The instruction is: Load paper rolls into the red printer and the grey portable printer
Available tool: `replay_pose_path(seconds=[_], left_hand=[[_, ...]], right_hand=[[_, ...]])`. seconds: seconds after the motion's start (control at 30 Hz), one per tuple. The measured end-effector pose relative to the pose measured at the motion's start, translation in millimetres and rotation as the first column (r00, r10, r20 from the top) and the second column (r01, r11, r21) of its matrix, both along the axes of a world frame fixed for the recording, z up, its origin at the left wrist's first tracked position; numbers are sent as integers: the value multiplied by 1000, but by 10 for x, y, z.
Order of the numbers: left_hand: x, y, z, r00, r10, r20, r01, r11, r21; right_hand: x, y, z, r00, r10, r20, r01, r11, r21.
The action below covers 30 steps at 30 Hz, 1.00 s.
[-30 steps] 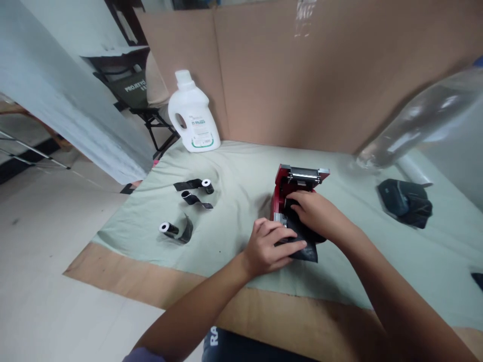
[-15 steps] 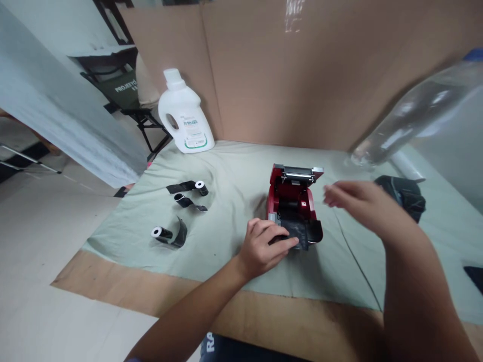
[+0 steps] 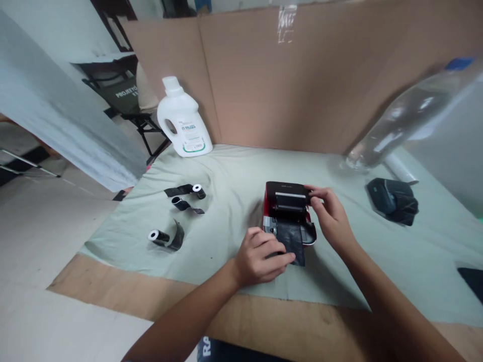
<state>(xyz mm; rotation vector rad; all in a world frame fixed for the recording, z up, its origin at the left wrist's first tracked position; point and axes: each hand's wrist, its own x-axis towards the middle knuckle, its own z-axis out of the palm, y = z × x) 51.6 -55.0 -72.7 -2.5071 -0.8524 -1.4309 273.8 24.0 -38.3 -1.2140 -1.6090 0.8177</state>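
A small red printer (image 3: 272, 217) sits mid-table on the pale green cloth (image 3: 234, 181), its black lid (image 3: 289, 197) folded down. A black strip of paper (image 3: 292, 241) hangs out of its front. My left hand (image 3: 260, 256) is closed on the near end of that strip, pinning it against the cloth. My right hand (image 3: 329, 217) grips the right side of the lid with curled fingers.
Three black paper rolls (image 3: 184, 191) (image 3: 185, 205) (image 3: 166, 237) lie left of the printer. A white jug (image 3: 182, 121) stands at the back left by the cardboard wall (image 3: 294, 75). A clear bottle (image 3: 407, 114) and a black device (image 3: 393, 201) are at the right.
My right hand left the inside of the printer, swung out to the right, then came back to the lid. The lid went from standing open to folded down. The left hand stayed on the strip.
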Motion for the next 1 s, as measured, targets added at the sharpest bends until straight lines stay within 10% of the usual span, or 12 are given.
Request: replay_pose_path(seconds=[0.3,0.63,1.0], left_hand=[[13,1,6,999,-33,-20,33,999,0],[-80,149,25,978,187,92,-145,926,-348],[-68,312,11,980,187,70,-143,902,-407]], right_hand=[[-58,-305,-327,983,-59,-172,25,981,-193],[-99,-312,-400,981,-99,-166,64,977,-203],[-134,-293,-479,898,-119,-424,19,972,-233]])
